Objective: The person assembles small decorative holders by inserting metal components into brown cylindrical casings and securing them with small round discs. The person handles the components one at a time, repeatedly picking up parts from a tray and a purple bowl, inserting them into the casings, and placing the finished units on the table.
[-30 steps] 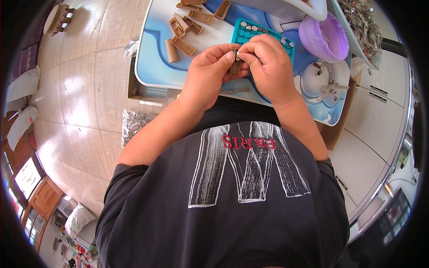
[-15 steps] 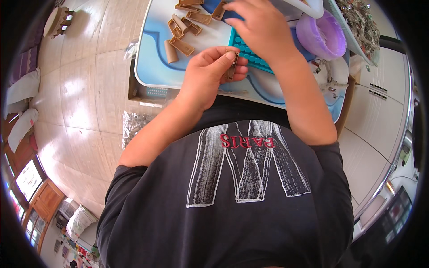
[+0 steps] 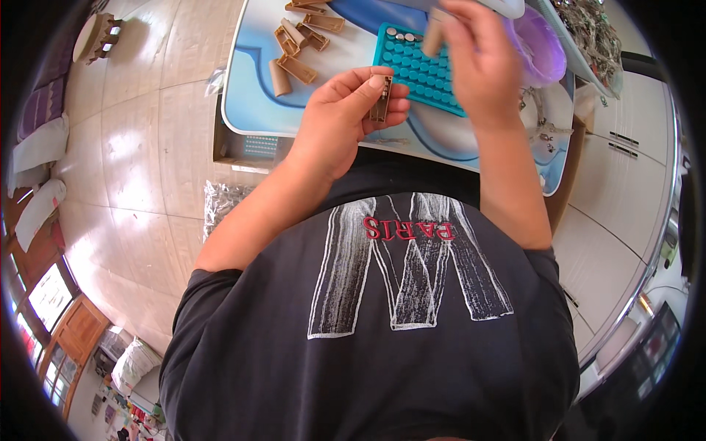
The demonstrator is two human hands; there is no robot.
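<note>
Pale floor panels (image 3: 125,117) stretch along the person's left, with a small round wooden stool (image 3: 94,38) standing on them at the upper left, and white cabinets (image 3: 618,206) with dark handles line the right side. Between them is a desk (image 3: 254,110) with a blue-and-white top. A silvery packet (image 3: 220,202) lies below the desk, beside the left forearm.

Near the desk's front edge, the left hand (image 3: 346,103) holds a narrow brown case (image 3: 379,106) upright in the view, its open side facing up. The thumb presses on its upper part and the other fingers curl behind it, so the case is pinched firmly; small metal parts show inside, too small to make out.

The right hand (image 3: 485,66), blurred, is raised over the far right part of a teal tray (image 3: 412,82). Its fingers pinch a brown piece (image 3: 434,33) between thumb and fingertips; the blur hides the exact grip. Rows of round shapes fill the tray, and a few silver discs (image 3: 400,37) sit at its far left corner.

More brown shells (image 3: 298,69) lie loosely grouped to the left of the tray, some touching. Beyond the right hand stand a purple basin (image 3: 546,51) and a container heaped with tangled wires (image 3: 592,40); further thin wires (image 3: 546,131) lie on the desk's right end.
</note>
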